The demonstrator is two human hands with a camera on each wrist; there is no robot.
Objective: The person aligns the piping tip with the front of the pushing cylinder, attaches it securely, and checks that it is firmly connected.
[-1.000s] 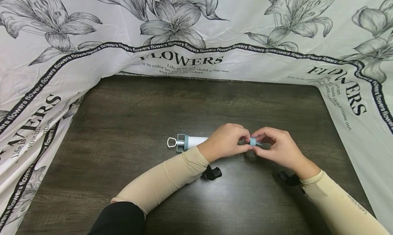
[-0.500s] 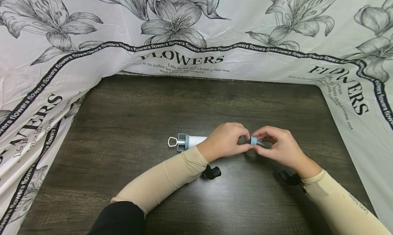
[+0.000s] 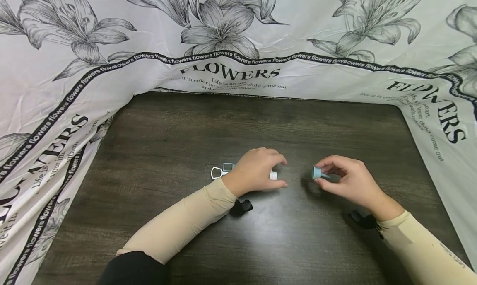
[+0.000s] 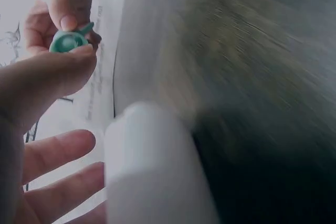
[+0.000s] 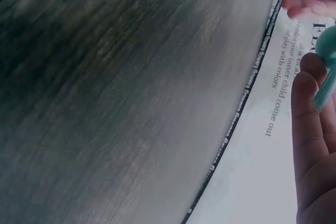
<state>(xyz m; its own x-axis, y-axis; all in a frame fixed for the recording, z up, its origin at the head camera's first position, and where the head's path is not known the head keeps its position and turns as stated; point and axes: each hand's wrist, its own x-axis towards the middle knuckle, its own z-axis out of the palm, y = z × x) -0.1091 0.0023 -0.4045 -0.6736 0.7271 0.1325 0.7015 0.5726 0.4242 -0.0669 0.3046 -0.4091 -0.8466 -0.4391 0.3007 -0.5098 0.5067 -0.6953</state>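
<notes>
My right hand [image 3: 352,181] pinches a blue-green nozzle cap [image 3: 316,172] between thumb and fingertips, its narrow spout pointing right. In the left wrist view the cap's [image 4: 56,46] round open end faces the camera. To the left, my left hand [image 3: 251,173] is spread over a white syringe-like tube, thumb and fingers apart. The tube's white threaded-looking tip [image 3: 273,175] shows between them, and its white ring handle [image 3: 216,172] sticks out behind the wrist. Most of the barrel is hidden by the hand in the head view; the left wrist view shows the white barrel [image 4: 152,171] blurred beside the fingers.
A dark wood-grain table [image 3: 208,127] lies beneath both hands. White cloth [image 3: 231,76] with flower prints and lettering stands along its back and sides. Black wrist-camera mounts [image 3: 241,207] hang under both wrists.
The hands have parted. The cap has come away from the tube's tip and stays in my right hand. My left hand has moved left and its fingers have spread.
</notes>
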